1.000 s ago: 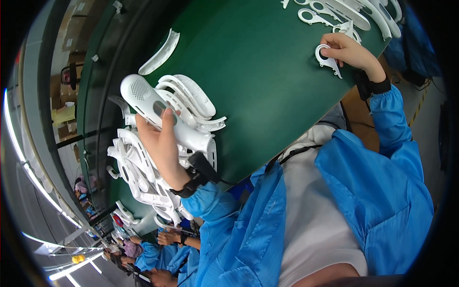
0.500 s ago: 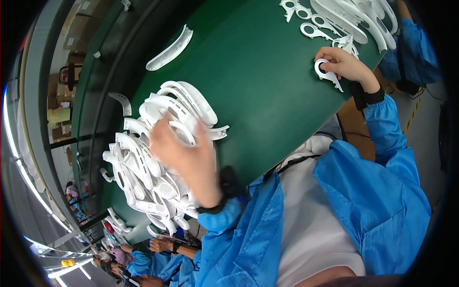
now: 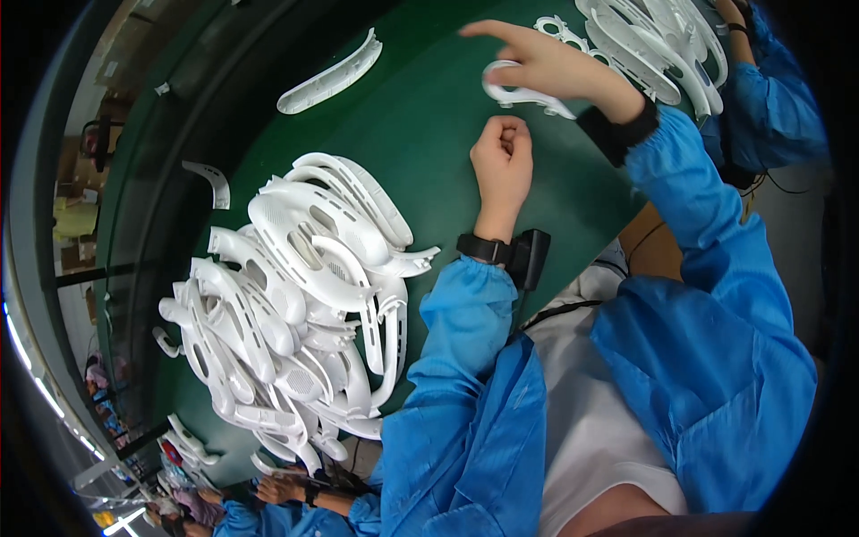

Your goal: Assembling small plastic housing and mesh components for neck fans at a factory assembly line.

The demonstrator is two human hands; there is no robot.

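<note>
My right hand [image 3: 557, 64] is over the upper middle of the green table [image 3: 447, 161], its index finger stretched out to the left. Its thumb and other fingers hold a white plastic part with a ring end and a narrow tail [image 3: 530, 97]. Just below it, my left hand [image 3: 503, 168] is closed, fingers curled in; whatever it may hold is hidden. Left of my left hand lies a large heap of white curved plastic shells [image 3: 295, 295], some slotted, some with perforated patches. More white ring-shaped parts [image 3: 562, 34] lie behind my right hand, partly covered by it.
A single curved white strip [image 3: 331, 76] lies at the far left of the table, and a smaller curved piece [image 3: 210, 183] near its edge. Another stack of white shells [image 3: 658, 45] stands at the upper right. Beside it is a co-worker's blue sleeve [image 3: 774, 98]; other people's hands [image 3: 279, 488] show at lower left.
My left hand has left the heap of shells, moved right and closed. My right hand has carried the ring-shaped part leftward, and its index finger now points out.
</note>
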